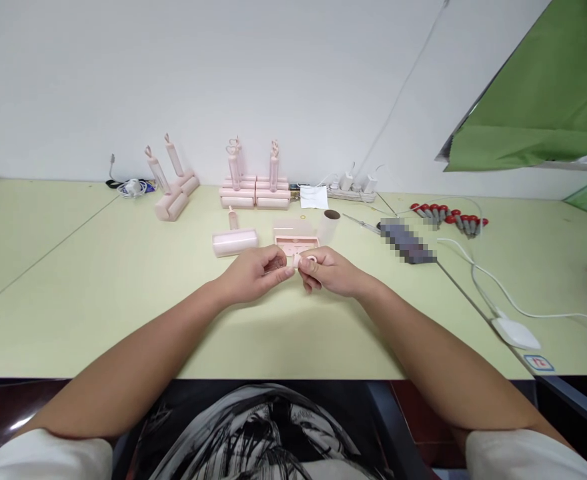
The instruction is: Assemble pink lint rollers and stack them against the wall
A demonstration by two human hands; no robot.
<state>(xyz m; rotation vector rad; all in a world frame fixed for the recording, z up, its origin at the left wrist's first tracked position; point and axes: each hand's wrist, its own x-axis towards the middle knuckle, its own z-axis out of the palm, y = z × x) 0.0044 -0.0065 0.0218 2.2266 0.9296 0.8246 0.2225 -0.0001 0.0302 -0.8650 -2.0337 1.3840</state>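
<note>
Pale yellow-green tabletop (pixel 98 280) is stretching under a white wall while we are working at its middle. Our left hand (pixel 253 272) and right hand (pixel 331 270) are meeting, both pinching one small pink part (pixel 298 260) between the fingertips. Just behind it an open pink tray (pixel 296 242) is lying, its contents too small to tell, beside a pink lint roller (pixel 234 241).

Lighting even and bright, diffuse from above; soft faint shadows under the forearms on the table (pixel 98 300). No glare of note. Wide-angle distortion bends the table edges at left and right. One far-right item is pixelated; centre sharp.
</note>
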